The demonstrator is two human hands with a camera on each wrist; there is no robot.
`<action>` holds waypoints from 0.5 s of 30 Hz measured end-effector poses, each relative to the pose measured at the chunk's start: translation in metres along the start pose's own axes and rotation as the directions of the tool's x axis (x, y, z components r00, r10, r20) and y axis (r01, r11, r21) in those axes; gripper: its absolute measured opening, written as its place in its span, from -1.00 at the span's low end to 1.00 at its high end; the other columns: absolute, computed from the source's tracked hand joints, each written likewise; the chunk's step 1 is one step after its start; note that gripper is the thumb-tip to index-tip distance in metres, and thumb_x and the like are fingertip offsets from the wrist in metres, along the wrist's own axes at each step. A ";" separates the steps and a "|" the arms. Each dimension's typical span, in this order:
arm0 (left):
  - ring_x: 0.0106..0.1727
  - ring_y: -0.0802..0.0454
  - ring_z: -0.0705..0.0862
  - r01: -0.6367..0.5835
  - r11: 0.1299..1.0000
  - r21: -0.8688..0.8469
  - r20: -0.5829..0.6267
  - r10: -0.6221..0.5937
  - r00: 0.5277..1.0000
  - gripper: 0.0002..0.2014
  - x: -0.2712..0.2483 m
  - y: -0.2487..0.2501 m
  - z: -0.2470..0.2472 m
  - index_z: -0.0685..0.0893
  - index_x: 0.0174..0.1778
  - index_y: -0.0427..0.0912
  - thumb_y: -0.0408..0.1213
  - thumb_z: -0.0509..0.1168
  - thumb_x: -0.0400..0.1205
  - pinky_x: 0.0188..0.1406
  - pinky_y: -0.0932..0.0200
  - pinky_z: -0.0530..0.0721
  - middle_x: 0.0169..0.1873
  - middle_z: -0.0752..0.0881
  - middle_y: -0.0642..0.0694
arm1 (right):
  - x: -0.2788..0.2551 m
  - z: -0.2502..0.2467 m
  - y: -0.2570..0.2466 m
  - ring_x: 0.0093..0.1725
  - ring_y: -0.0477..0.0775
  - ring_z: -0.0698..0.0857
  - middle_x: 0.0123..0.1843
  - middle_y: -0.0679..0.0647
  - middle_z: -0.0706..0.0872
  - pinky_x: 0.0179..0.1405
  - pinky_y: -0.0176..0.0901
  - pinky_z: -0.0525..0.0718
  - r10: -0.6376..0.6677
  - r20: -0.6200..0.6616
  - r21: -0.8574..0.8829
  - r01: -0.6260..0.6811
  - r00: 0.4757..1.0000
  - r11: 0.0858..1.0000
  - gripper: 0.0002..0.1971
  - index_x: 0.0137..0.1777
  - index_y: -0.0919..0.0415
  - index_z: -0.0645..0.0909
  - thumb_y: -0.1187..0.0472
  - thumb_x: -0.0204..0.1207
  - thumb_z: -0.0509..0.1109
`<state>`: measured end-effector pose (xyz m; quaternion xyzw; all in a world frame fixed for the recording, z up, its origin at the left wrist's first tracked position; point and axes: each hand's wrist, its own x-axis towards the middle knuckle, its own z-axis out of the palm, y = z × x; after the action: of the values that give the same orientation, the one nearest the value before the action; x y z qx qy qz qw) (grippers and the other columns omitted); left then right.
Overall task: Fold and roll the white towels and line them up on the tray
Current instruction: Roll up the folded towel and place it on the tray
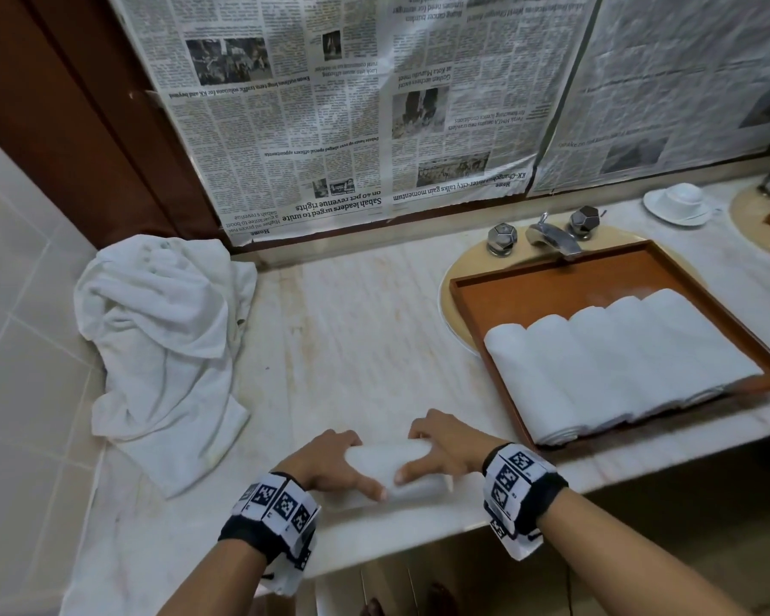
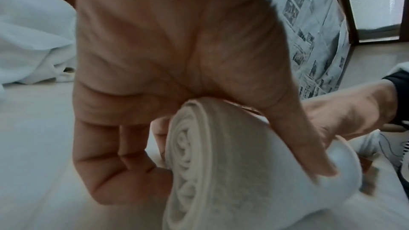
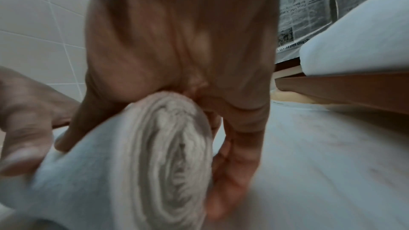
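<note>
A white towel roll (image 1: 387,464) lies crosswise near the counter's front edge. My left hand (image 1: 330,460) grips its left end, fingers curled over the far side and thumb on the near side. My right hand (image 1: 441,442) grips the right end the same way. The left wrist view shows the roll's spiral end (image 2: 188,163) under my palm (image 2: 177,50). In the right wrist view the other spiral end (image 3: 172,155) sits below my right hand (image 3: 177,32). A brown wooden tray (image 1: 552,282) over the sink holds several rolled towels (image 1: 619,357) side by side.
A heap of unfolded white towels (image 1: 161,331) lies at the counter's left by the tiled wall. Behind the tray are the faucet (image 1: 552,235) and the sink rim (image 1: 463,269). A cup on a saucer (image 1: 681,202) stands at the back right. Newspaper (image 1: 352,104) covers the wall behind.
</note>
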<state>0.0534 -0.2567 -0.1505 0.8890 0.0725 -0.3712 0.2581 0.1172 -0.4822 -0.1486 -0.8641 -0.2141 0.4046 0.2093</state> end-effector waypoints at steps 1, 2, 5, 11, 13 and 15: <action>0.14 0.07 0.60 -0.007 1.000 0.005 -0.004 0.007 1.000 -0.09 -0.002 -0.001 0.003 0.51 0.28 0.12 0.42 0.59 0.06 0.15 0.07 0.66 0.18 0.57 0.05 | -0.003 0.004 0.003 0.15 0.03 0.52 0.18 -0.04 0.47 0.06 -0.08 0.51 -0.001 -0.023 0.030 0.002 1.000 1.000 -0.33 0.15 -0.11 0.48 -0.43 0.17 0.58; 0.15 0.06 0.58 -0.014 1.000 0.018 -0.014 0.015 1.000 -0.11 -0.003 -0.002 0.006 0.50 0.25 0.14 0.43 0.58 0.05 0.15 0.06 0.65 0.17 0.55 0.05 | -0.007 0.007 0.005 0.16 0.03 0.51 0.18 -0.04 0.49 0.07 -0.07 0.52 -0.002 -0.048 0.058 0.005 0.999 0.998 -0.38 0.11 -0.14 0.46 -0.40 0.18 0.60; 0.12 0.05 0.56 -0.051 0.998 0.041 -0.060 0.053 0.997 -0.18 -0.009 -0.004 0.013 0.49 0.16 0.16 0.44 0.55 0.06 0.08 0.07 0.64 0.10 0.57 0.08 | -0.018 0.016 0.008 0.13 0.08 0.57 0.16 0.02 0.61 0.16 0.01 0.60 0.027 -0.093 0.164 -0.012 0.995 0.986 -0.42 0.06 -0.20 0.45 -0.38 0.15 0.60; -0.01 0.12 0.68 -0.179 0.983 -0.048 -0.046 0.177 0.983 -0.34 -0.019 0.008 0.000 0.53 0.04 0.14 0.37 0.58 0.17 -0.09 0.19 0.65 -0.01 0.71 0.10 | -0.048 0.016 0.006 0.19 0.10 0.61 0.22 0.03 0.65 0.28 0.07 0.60 0.049 -0.138 0.252 -0.013 0.989 0.968 -0.50 0.17 -0.28 0.47 -0.41 0.31 0.49; -0.02 0.13 0.68 -0.230 0.971 -0.060 -0.065 0.227 0.972 -0.36 -0.020 0.022 -0.011 0.54 0.08 0.15 0.34 0.58 0.22 -0.11 0.20 0.64 -0.01 0.72 0.10 | -0.063 0.008 0.006 0.31 0.07 0.59 0.35 -0.02 0.62 0.34 0.00 0.56 0.030 -0.180 0.231 0.012 0.983 0.973 -0.44 0.38 -0.21 0.48 -0.35 0.44 0.46; -0.03 0.11 0.69 -0.287 0.956 -0.059 -0.080 0.282 0.956 -0.37 -0.021 0.042 -0.023 0.53 0.09 0.18 0.35 0.58 0.23 -0.13 0.19 0.65 -0.01 0.73 0.09 | -0.080 -0.003 0.006 0.44 0.01 0.49 0.47 -0.07 0.52 0.44 -0.06 0.44 0.000 -0.240 0.164 0.041 0.971 0.986 -0.28 0.55 -0.11 0.40 -0.33 0.45 0.48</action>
<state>0.0659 -0.2795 -0.1056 0.8932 -0.0343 -0.2958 0.3370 0.0746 -0.5311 -0.1013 -0.8835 -0.1614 0.3122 0.3097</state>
